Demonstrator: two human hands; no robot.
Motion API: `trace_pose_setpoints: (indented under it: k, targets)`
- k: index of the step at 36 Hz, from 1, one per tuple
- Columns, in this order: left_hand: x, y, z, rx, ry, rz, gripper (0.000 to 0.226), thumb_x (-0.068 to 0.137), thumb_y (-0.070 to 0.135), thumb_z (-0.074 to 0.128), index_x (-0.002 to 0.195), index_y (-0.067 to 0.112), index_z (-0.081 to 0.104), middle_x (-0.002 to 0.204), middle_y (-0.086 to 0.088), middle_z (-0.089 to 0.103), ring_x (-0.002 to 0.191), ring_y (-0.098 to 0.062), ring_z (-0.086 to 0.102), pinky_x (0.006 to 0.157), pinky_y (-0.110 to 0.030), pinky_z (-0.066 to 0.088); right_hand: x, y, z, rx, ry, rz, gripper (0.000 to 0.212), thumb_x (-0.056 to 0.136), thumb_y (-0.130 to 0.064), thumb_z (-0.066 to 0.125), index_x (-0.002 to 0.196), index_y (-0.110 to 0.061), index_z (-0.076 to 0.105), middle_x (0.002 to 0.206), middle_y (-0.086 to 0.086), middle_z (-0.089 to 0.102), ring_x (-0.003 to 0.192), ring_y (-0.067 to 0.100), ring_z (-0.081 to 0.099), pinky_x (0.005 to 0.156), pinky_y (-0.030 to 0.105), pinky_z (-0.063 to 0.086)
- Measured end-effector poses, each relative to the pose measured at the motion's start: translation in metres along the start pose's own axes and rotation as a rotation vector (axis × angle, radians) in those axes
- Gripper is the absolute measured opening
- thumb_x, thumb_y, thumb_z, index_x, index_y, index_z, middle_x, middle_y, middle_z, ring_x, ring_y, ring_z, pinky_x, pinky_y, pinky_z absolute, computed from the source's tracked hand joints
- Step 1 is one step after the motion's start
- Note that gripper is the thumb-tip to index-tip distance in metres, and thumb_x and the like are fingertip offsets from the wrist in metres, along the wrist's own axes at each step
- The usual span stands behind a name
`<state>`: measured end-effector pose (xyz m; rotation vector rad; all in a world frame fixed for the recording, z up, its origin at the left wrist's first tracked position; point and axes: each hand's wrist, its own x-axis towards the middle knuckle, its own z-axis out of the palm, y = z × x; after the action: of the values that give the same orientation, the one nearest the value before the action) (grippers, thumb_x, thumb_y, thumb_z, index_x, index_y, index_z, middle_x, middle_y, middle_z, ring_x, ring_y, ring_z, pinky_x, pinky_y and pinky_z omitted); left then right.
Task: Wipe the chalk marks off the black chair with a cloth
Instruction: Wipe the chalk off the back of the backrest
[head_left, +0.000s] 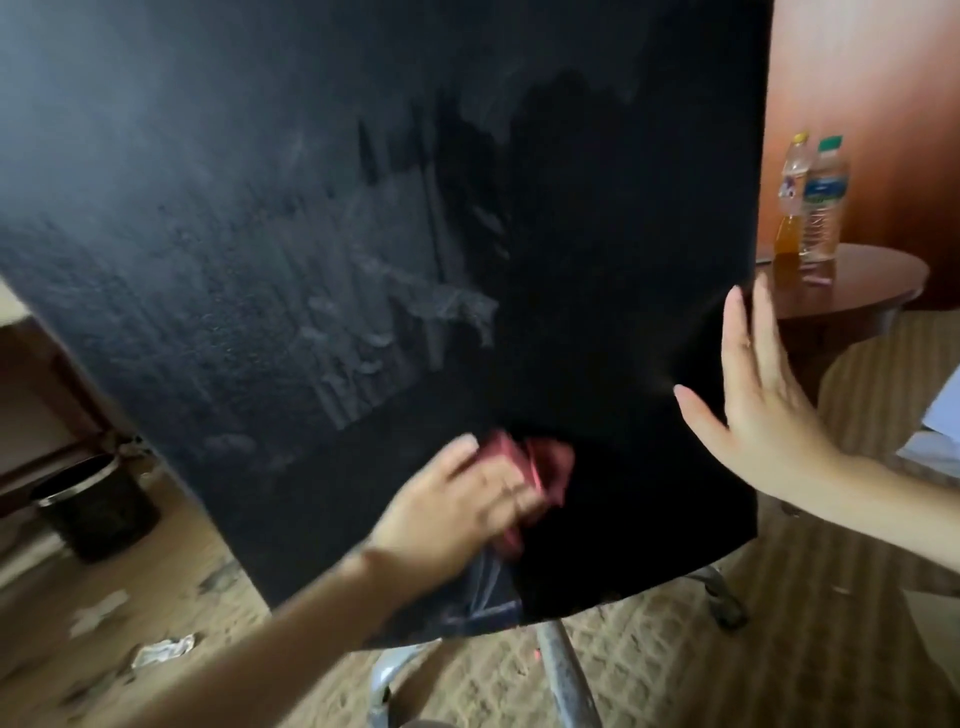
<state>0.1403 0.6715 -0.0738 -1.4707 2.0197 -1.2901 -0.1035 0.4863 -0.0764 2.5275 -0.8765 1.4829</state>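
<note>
The back of the black chair (597, 260) fills most of the head view. Smeared white chalk marks (363, 322) cover its left and middle part; the right part looks dark and clean. My left hand (457, 504) grips a red cloth (540, 467) against the lower middle of the chair back, and both are blurred by motion. More chalk lines (483, 597) show just below that hand. My right hand (763, 384) lies flat with straight fingers on the chair's right edge.
A black waste bin (98, 509) stands on the patterned carpet at the lower left, with paper scraps (161, 652) near it. A round wooden table (852, 286) at the right carries two bottles (810, 197). The chair's metal legs (566, 670) show below.
</note>
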Motion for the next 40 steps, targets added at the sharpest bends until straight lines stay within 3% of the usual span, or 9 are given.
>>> trace_pose_setpoints:
  k: [6,9,14,19,24,27,32,37,40]
  targets:
    - [0.006,-0.068,-0.047,0.118,0.145,-0.378,0.070,0.080,0.015,0.039,0.149,0.021,0.027,0.139,-0.007,0.050,0.129,-0.023,0.033,0.114,-0.053,-0.003,0.010,-0.001,-0.011,-0.237,0.016,-0.205,0.074,0.093,-0.036,0.038,0.147,0.008,0.016,0.154,0.033,0.001,0.145,0.044,0.003,0.115,0.052,0.018]
    - [0.006,-0.032,-0.027,0.046,0.124,-0.453,0.073,0.082,0.016,0.051,0.150,0.018,0.024,0.132,-0.012,0.052,0.125,-0.029,0.036,0.115,-0.053,-0.004,0.018,-0.010,-0.015,-0.285,0.018,-0.372,0.069,0.090,-0.022,0.046,0.147,0.008,0.021,0.155,0.028,0.010,0.146,0.038,0.007,0.119,0.050,0.011]
    - [-0.033,0.053,0.031,-0.011,-0.217,-0.105,0.056,0.075,0.022,0.046,0.131,0.020,0.048,0.102,0.000,0.064,0.104,-0.026,0.045,0.118,-0.049,-0.006,0.023,-0.028,-0.007,-0.274,0.027,-0.506,0.063,0.090,-0.016,0.050,0.146,0.006,0.029,0.154,0.028,0.017,0.146,0.038,0.011,0.120,0.048,0.013]
    - [-0.058,0.078,0.062,0.107,-0.337,0.267,0.088,0.056,0.046,0.080,0.136,0.031,0.047,0.124,0.011,0.062,0.119,-0.011,0.052,0.116,-0.049,0.003,0.026,-0.056,0.009,-0.237,0.045,-0.632,0.061,0.088,-0.011,0.052,0.145,-0.001,0.035,0.153,0.022,0.024,0.144,0.036,0.019,0.119,0.049,0.015]
    - [-0.070,0.071,0.074,0.183,-0.462,0.453,0.058,0.075,0.045,0.061,0.131,0.046,0.049,0.126,0.025,0.057,0.126,-0.006,0.032,0.118,-0.047,-0.003,0.021,-0.090,0.037,-0.244,-0.094,-0.995,0.064,0.079,-0.013,0.049,0.142,-0.014,0.045,0.154,0.011,0.026,0.144,0.027,0.021,0.120,0.047,0.009]
    - [-0.075,0.046,0.074,0.154,-0.494,0.307,0.043,0.093,0.033,0.030,0.118,0.061,0.052,0.114,0.045,0.051,0.124,0.010,0.030,0.117,-0.048,-0.014,0.022,-0.101,0.054,-0.219,-0.156,-1.066,0.059,0.081,-0.012,0.046,0.140,-0.015,0.049,0.153,0.011,0.032,0.144,0.026,0.021,0.120,0.045,0.006]
    - [-0.055,-0.063,0.007,0.179,0.080,-0.060,0.050,0.081,0.014,0.036,0.128,0.023,0.051,0.104,-0.001,0.067,0.107,-0.024,0.044,0.116,-0.047,-0.002,0.022,-0.103,0.056,0.086,-0.046,-1.005,0.055,0.086,0.001,0.046,0.138,-0.013,0.049,0.149,0.012,0.040,0.140,0.027,0.034,0.118,0.045,0.020]
    - [-0.031,-0.109,-0.041,0.207,0.214,-0.335,0.069,0.083,0.014,0.039,0.150,0.019,0.026,0.155,-0.008,0.027,0.140,-0.024,0.019,0.114,-0.053,-0.003,0.042,-0.109,0.030,0.361,0.094,-0.765,0.051,0.083,0.004,0.042,0.133,-0.005,0.039,0.140,0.015,0.037,0.137,0.032,0.033,0.118,0.049,0.011]
    - [-0.033,-0.071,-0.021,0.133,0.194,-0.399,0.071,0.086,0.029,0.048,0.151,0.021,0.019,0.157,-0.012,0.012,0.141,-0.027,0.016,0.115,-0.052,-0.001,0.056,-0.113,0.021,0.331,0.184,-0.750,0.050,0.084,0.006,0.046,0.133,-0.004,0.041,0.139,0.015,0.038,0.135,0.034,0.036,0.117,0.051,0.012]
